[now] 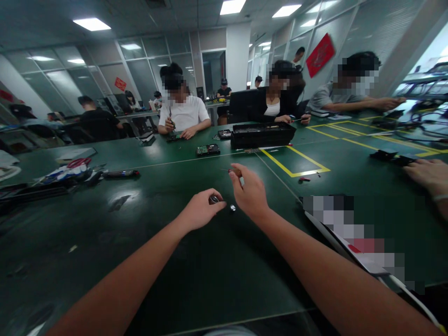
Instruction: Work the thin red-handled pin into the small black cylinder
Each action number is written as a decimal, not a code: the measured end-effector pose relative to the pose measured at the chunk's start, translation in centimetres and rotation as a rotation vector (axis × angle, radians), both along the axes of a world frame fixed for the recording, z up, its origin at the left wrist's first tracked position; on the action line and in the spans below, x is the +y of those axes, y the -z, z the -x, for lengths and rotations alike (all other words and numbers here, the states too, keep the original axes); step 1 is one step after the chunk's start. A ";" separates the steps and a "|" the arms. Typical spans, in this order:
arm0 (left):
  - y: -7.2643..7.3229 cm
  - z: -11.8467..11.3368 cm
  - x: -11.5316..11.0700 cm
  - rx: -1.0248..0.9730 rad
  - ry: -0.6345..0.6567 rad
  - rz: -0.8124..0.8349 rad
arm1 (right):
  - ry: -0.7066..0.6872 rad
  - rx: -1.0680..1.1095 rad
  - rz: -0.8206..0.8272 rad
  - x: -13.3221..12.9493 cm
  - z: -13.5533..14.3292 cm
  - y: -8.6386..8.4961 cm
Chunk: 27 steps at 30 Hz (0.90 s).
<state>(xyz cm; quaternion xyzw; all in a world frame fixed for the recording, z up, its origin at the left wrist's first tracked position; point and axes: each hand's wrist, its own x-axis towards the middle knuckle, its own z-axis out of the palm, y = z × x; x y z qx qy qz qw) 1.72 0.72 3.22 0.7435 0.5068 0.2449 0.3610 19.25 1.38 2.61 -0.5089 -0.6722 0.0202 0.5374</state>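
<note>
My left hand is curled around a small dark, rounded piece with a shiny edge; its exact kind is not clear. To the right of it, my right hand grips a small screwdriver by its brownish handle, the thin shaft pointing left. On the green table, between the two hands, lies a small shiny silver part. My fingers hide most of the dark piece.
Ahead lie an opened hard drive and a long black bin. A black pen-like tool and cluttered tools sit left. Right are a laptop-like device and another person's hand. Several people sit across the table.
</note>
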 end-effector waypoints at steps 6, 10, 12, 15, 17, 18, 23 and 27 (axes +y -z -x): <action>0.8 -2.5 -0.3 0.353 0.095 -0.199 | 0.003 -0.089 0.014 0.2 0.0 0.2; 1.8 -3.5 0.6 0.498 0.072 -0.204 | 0.004 -0.087 0.015 0.2 0.0 0.3; 2.0 -3.8 1.0 0.500 0.058 -0.215 | 0.004 -0.085 0.021 0.1 0.0 0.2; 2.1 -3.9 1.3 0.505 0.065 -0.270 | -0.003 -0.073 0.025 0.0 0.0 0.1; 2.1 -3.6 1.4 0.514 0.095 -0.289 | -0.014 -0.059 0.028 -0.1 0.0 0.0; 2.0 -3.4 1.5 0.511 0.111 -0.294 | -0.023 -0.048 0.036 -0.1 0.0 -0.1; 1.4 -1.2 2.1 0.477 0.092 -0.299 | -0.079 0.032 0.116 -0.2 0.0 0.0; 0.8 1.4 2.8 0.315 0.054 -0.190 | -0.078 0.020 0.134 -0.3 0.0 -0.1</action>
